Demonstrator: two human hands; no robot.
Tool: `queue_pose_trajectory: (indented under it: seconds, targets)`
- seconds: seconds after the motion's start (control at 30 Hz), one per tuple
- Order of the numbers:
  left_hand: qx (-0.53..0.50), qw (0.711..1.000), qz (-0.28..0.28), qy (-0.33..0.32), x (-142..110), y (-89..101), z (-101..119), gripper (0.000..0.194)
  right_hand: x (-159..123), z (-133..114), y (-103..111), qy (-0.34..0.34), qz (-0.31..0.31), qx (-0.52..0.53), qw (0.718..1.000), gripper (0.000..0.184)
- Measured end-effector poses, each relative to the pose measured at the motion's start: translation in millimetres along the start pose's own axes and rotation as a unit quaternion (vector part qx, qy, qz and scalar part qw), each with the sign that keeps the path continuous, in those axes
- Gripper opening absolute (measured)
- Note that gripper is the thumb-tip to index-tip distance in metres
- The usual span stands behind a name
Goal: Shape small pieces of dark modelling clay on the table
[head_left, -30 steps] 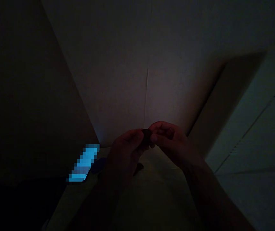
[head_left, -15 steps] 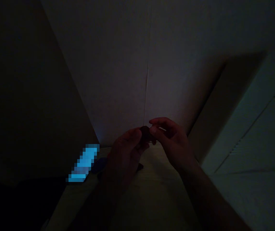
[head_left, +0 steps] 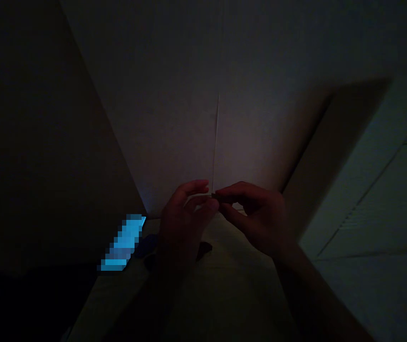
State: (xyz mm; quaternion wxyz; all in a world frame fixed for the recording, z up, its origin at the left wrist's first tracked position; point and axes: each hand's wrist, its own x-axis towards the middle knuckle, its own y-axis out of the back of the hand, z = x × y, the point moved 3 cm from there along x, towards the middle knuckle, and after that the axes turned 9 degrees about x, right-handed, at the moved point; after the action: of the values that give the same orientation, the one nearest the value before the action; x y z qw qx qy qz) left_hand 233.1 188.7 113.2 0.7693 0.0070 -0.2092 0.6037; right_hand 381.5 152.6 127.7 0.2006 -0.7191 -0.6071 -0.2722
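In dim light, a small dark object [head_left: 214, 195] shows between the fingertips of both hands, above the tabletop; its kind cannot be made out. My right hand [head_left: 260, 213] pinches it from the right between thumb and fingers. From the left, my left hand [head_left: 185, 223] grips it with the thumb against the lower fingers, while its upper finger stretches out above. Below my left wrist lies a dark item [head_left: 205, 250], partly hidden by the arm. A blue item [head_left: 146, 245] lies just left of that hand.
A lit, pixelated screen [head_left: 123, 244] lies at the left edge of the wooden tabletop [head_left: 224, 294]. Behind the table rises a pale wall [head_left: 175, 118] with a vertical seam. On the right stands light furniture [head_left: 377, 190] with panel lines; a dark panel [head_left: 46, 142] fills the left.
My hands have turned about the small object, which now shows less of itself. The upper left finger has stretched out, and the right fingers have closed down into a pinch.
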Motion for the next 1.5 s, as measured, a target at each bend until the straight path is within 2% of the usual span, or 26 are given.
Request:
queue_pose_trajectory:
  seconds: [0.1,0.2,0.3,0.4,0.57,0.7,0.9,1.07,1.23,1.33,1.5]
  targets:
    - [0.094,0.994,-0.008,-0.045,-1.4,2.6,10.2,0.014,1.0,-1.9,2.4,-0.005,0.004,0.024,1.000,0.019]
    - [0.141,0.988,0.039,-0.053,-0.9,6.8,16.4,0.005,1.6,-2.6,3.4,-0.034,0.024,0.063,0.997,0.026]
    - [0.139,0.986,0.078,-0.043,0.3,8.5,16.3,0.004,1.1,-4.2,3.0,-0.029,0.039,0.028,0.998,0.023]
    - [0.125,0.989,0.073,-0.042,-0.4,6.4,13.3,0.004,-1.8,-4.6,3.2,0.004,0.084,-0.027,0.996,0.017]
    - [0.115,0.991,0.057,-0.024,-2.9,3.7,7.9,0.008,-9.6,-7.6,-3.8,0.119,0.127,-0.147,0.974,0.012]
    - [0.102,0.993,0.064,-0.015,-1.6,4.2,5.2,0.008,-12.1,-11.5,-12.3,0.174,0.101,-0.200,0.959,0.022]
    - [0.047,0.997,0.065,-0.007,3.9,8.9,-0.7,0.013,-9.8,-13.0,-17.9,0.208,0.036,-0.173,0.962,0.039]
    - [-0.021,0.999,0.023,0.031,6.3,8.6,-7.1,0.037,-8.4,-14.9,-17.5,0.215,0.035,-0.179,0.960,0.033]
    - [-0.068,0.997,-0.019,0.012,6.6,3.3,-3.9,0.020,-7.4,-15.2,-12.8,0.194,0.037,-0.174,0.965,0.029]
    - [-0.094,0.994,-0.043,0.019,6.3,0.4,-0.7,0.019,-7.7,-14.2,-9.9,0.178,0.039,-0.171,0.968,0.031]
    - [-0.069,0.997,-0.037,0.029,6.1,2.4,-2.5,0.011,-10.0,-16.8,-8.4,0.188,0.047,-0.196,0.961,0.032]
